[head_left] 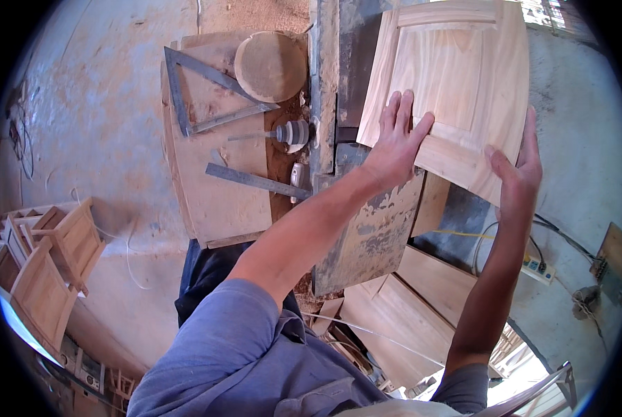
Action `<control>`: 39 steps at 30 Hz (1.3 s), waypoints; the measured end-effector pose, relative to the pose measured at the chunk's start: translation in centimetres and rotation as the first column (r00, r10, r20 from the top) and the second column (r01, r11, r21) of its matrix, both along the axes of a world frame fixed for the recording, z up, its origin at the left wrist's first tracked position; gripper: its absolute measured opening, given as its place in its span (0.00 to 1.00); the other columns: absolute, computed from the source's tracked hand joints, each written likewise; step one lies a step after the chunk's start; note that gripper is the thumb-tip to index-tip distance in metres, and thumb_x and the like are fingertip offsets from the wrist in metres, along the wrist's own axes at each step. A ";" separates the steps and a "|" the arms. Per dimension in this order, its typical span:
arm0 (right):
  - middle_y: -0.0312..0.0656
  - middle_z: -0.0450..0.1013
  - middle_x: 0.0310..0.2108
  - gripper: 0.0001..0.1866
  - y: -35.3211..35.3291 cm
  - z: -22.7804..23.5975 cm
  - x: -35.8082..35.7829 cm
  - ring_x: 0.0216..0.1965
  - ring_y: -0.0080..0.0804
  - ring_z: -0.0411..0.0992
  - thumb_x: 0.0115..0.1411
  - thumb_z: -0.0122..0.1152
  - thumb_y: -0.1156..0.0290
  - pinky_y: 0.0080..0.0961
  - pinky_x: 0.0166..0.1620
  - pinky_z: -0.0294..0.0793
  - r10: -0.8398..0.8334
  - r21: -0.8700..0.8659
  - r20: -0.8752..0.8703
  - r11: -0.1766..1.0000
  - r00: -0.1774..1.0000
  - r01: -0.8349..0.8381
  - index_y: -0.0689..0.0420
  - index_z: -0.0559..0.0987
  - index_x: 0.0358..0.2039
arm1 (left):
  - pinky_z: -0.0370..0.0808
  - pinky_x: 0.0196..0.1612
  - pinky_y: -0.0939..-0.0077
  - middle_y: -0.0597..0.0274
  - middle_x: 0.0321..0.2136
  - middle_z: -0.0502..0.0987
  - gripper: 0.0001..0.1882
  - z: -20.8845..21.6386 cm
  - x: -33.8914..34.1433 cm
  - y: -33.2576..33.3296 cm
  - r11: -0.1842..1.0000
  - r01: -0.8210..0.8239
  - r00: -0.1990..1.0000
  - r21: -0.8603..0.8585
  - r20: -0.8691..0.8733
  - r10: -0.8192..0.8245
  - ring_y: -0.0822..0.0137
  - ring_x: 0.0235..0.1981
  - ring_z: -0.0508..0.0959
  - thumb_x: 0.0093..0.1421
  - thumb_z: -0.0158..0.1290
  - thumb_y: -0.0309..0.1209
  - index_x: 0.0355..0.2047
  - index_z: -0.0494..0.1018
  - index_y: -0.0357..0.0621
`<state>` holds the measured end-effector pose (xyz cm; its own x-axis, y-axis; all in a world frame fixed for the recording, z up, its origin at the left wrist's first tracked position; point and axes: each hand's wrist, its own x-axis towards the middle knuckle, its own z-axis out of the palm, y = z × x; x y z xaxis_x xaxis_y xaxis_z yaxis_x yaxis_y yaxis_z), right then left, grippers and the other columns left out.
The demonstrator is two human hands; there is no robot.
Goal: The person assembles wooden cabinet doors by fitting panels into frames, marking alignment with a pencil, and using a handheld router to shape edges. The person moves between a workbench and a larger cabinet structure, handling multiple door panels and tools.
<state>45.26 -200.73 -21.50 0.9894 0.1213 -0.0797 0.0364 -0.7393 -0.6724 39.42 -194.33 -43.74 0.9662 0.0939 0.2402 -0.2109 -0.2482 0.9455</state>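
Note:
A pale wooden panel door [439, 73] with a raised centre field lies tilted over the dark metal machine table [356, 62]. My left hand [396, 142] rests on its near left part, fingers stretched out and thumb spread to the side. At the near right corner my right hand [519, 170] grips the door's edge, thumb on top and the other fingers along the side. The door's underside is hidden. Left of the machine, a wooden board [227, 156] carries a triangular metal frame [177, 94], a round wooden disc [271, 67] and a flat metal bar [255, 181].
A stepped metal pulley [295, 133] sits beside the machine's left edge. A worn metal plate [366, 240] stands below my left forearm. Wooden panels [401, 326] lean near my body. A power strip [539, 270] with cables lies at right, framed wooden pieces [43, 278] at far left.

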 end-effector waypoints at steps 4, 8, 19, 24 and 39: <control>0.53 0.64 0.65 0.47 0.3 -0.2 3.1 0.60 0.37 0.68 0.51 0.59 0.85 0.26 0.61 0.67 0.026 -0.027 -0.002 0.999 1.000 -0.026 0.69 0.52 0.71 | 0.48 0.70 0.37 0.29 0.71 0.35 0.52 -0.1 2.3 0.9 0.999 -0.028 1.000 0.016 -0.003 0.028 0.25 0.71 0.37 0.41 0.55 0.11 0.69 0.50 0.46; 0.53 0.66 0.63 0.48 0.4 0.2 3.6 0.57 0.37 0.71 0.50 0.60 0.83 0.26 0.60 0.68 -0.014 0.137 -0.053 0.990 0.998 0.021 0.67 0.51 0.72 | 0.49 0.71 0.41 0.33 0.71 0.38 0.50 1.6 3.4 3.7 0.997 0.023 0.995 0.069 -0.094 -0.017 0.30 0.72 0.38 0.45 0.56 0.14 0.69 0.50 0.46; 0.54 0.63 0.64 0.48 -5.4 -1.3 -19.2 0.64 0.51 0.65 0.49 0.67 0.70 0.48 0.66 0.66 -0.001 0.802 -0.314 0.534 0.949 0.266 0.66 0.57 0.69 | 0.64 0.65 0.69 0.50 0.63 0.67 0.34 11.3 -16.8 26.4 0.363 -0.321 0.875 -0.875 -0.420 -0.241 0.60 0.63 0.68 0.72 0.46 0.46 0.68 0.56 0.32; 0.57 0.71 0.54 0.41 -3.1 -11.0 -29.7 0.51 0.48 0.75 0.48 0.63 0.73 0.41 0.56 0.78 0.258 0.802 -0.597 0.200 0.759 0.563 0.71 0.62 0.63 | 0.71 0.59 0.69 0.53 0.56 0.74 0.31 18.3 -29.2 29.7 0.426 -0.460 0.855 -0.779 -0.518 -0.024 0.64 0.54 0.75 0.75 0.36 0.48 0.64 0.63 0.34; 0.53 0.77 0.40 0.25 11.6 -16.6 -47.1 0.30 0.46 0.80 0.60 0.56 0.66 0.41 0.27 0.84 0.588 0.474 -0.788 0.394 0.181 0.787 0.65 0.70 0.55 | 0.77 0.51 0.61 0.50 0.45 0.79 0.24 23.0 -43.4 41.7 0.253 -0.634 0.773 -0.731 -0.608 0.181 0.56 0.43 0.80 0.65 0.51 0.38 0.56 0.69 0.32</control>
<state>-1.86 -189.14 -38.10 0.2277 0.6858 -0.6912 -0.9717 0.2056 -0.1161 -4.01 -152.62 -20.78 0.6927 0.4269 -0.5813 0.0145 0.7976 0.6030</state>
